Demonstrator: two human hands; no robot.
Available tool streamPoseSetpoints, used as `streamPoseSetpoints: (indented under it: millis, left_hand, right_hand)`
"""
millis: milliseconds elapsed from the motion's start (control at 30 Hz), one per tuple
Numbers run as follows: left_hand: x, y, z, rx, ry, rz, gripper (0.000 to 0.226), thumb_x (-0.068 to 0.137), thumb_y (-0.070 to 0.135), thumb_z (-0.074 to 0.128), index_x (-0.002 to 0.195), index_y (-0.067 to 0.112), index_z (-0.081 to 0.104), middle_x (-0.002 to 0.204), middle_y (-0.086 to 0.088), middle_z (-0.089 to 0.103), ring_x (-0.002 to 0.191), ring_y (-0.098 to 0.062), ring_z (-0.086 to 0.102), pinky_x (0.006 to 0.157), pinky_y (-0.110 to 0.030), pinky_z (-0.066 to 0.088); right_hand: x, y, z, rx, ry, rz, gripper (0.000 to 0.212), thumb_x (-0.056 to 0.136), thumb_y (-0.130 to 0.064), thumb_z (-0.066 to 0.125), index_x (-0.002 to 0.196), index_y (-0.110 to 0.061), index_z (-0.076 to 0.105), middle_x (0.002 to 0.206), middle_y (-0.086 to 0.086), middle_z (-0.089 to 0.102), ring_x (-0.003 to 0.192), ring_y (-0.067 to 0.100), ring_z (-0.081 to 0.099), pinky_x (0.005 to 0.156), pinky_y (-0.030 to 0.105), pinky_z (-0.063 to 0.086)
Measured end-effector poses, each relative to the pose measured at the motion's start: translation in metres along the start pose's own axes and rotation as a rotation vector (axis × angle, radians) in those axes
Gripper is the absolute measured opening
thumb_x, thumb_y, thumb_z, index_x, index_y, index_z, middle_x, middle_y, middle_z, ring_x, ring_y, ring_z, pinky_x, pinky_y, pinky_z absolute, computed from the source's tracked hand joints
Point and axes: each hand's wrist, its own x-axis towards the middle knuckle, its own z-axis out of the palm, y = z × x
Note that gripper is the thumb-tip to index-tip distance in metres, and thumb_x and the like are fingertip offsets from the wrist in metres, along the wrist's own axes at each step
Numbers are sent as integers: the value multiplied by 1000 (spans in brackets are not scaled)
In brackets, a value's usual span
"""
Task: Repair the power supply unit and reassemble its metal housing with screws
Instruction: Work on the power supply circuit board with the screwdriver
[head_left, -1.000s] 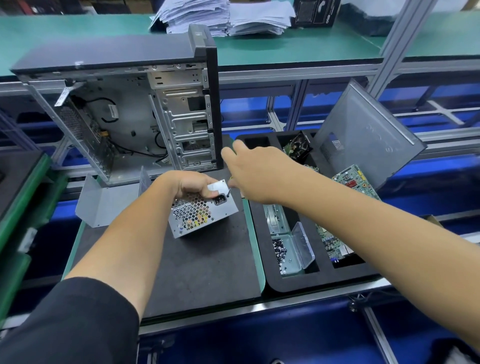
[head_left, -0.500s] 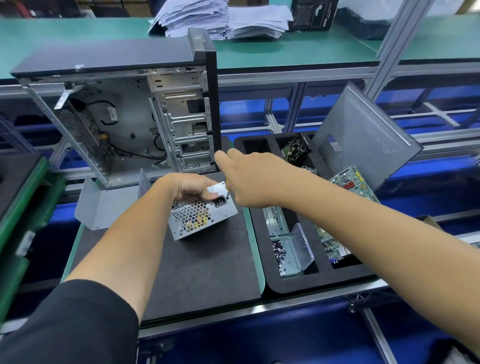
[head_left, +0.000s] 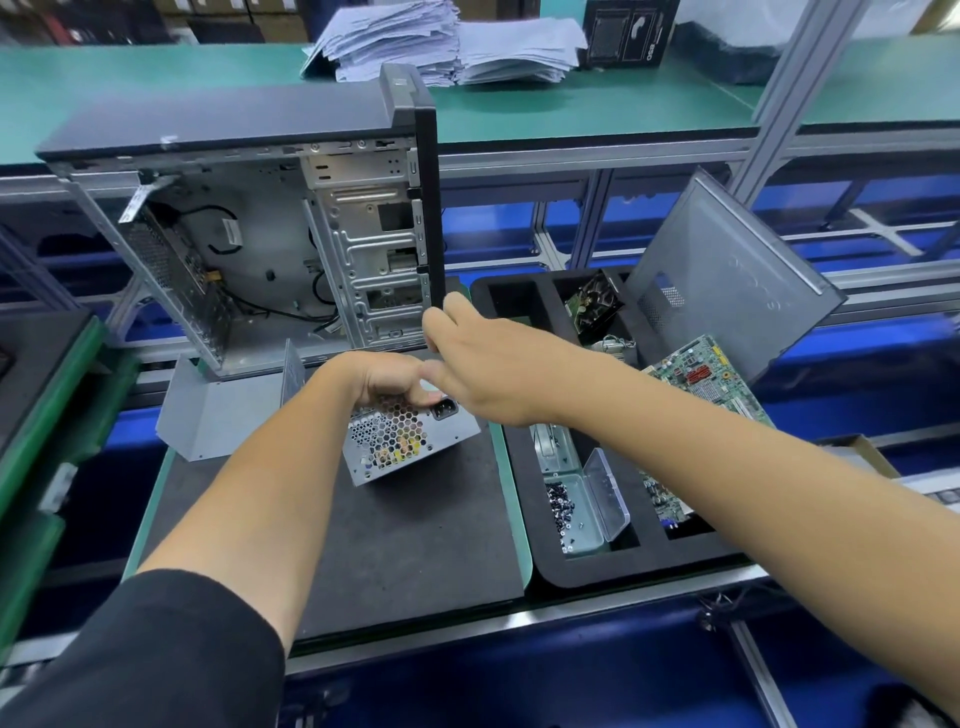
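Head view: power supply unit (head_left: 410, 439) tilted under gripping left hand (head_left: 387, 376); right hand (head_left: 498, 369) fingers curled, contents indiscernible.

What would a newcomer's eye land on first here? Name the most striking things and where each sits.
First, the two hands meeting mid-frame over the dark mat: the left hand grips the power supply unit, and the right hand reaches to its top corner. Behind them stands the open computer case. To the right, a black foam tray holds a clear screw box and a green circuit board.
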Motion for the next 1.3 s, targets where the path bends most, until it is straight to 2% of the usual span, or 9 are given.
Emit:
streamPoseSetpoints:
  millis: [133,300,367,500,600,733,967,1167,1300]
  left_hand:
    - [1,-3,0,-9,34,-11,22,94,2,52,85,18,65,68,1,63,55,-10,47,52,-23,33]
    - [-1,-1,2,-39,23,-21,21,96,5,51,94,22,62,74,2,64,46,-4,49,40,-16,33]
    - [-1,1,3,-29,7,-3,20,96,3,49,93,19,62,72,2,63,50,-6,49,44,-17,34]
    - [-5,4,4,-32,-15,21,19,97,2,46,104,14,59,60,10,65,44,-2,50,40,-13,34]
    - [-7,7,6,-57,-12,22,21,98,1,46,103,15,60,60,10,68,41,1,53,37,-9,34]
    - [-9,7,7,-76,-5,18,22,97,-1,45,98,15,60,62,8,68,42,0,54,37,-9,35]
    - [-9,6,4,-18,-13,11,19,97,2,47,96,16,60,52,11,61,35,0,43,33,-11,28]
    - [-3,1,4,-23,-6,36,23,95,0,49,95,17,65,92,-4,62,74,-16,51,64,-26,37]
    - [-3,0,3,-17,-3,24,23,96,2,48,109,16,62,79,-1,64,57,-9,51,53,-18,38]
  right_hand:
    - [-1,-3,-1,-69,-57,-1,23,84,-9,58,90,-13,36,94,4,29,51,16,34,45,28,17]
    - [2,1,1,-292,68,77,13,100,-17,43,100,-9,54,88,9,56,63,24,40,50,31,23]
    - [-1,6,2,-313,71,115,21,103,-27,39,101,-10,51,80,5,48,65,26,44,48,31,21]
    - [-8,14,1,-232,-64,34,22,91,-18,53,107,-11,40,114,11,36,56,21,43,48,32,34]
    - [-7,11,-5,-228,-110,-15,24,81,-4,57,98,-13,43,101,7,41,53,14,32,46,26,22]
    - [-3,8,-2,-336,4,80,14,95,-14,50,83,-17,45,79,5,51,60,25,38,53,31,27]
    - [-1,6,-2,-127,-126,4,24,83,-8,57,94,-14,36,97,3,29,52,18,39,45,27,21]
    - [6,0,3,-266,3,119,11,97,-16,49,86,-16,49,90,11,56,64,24,42,57,31,32]
    - [0,4,-1,-149,-79,121,13,94,-20,52,101,-12,44,99,7,44,62,22,43,54,31,32]
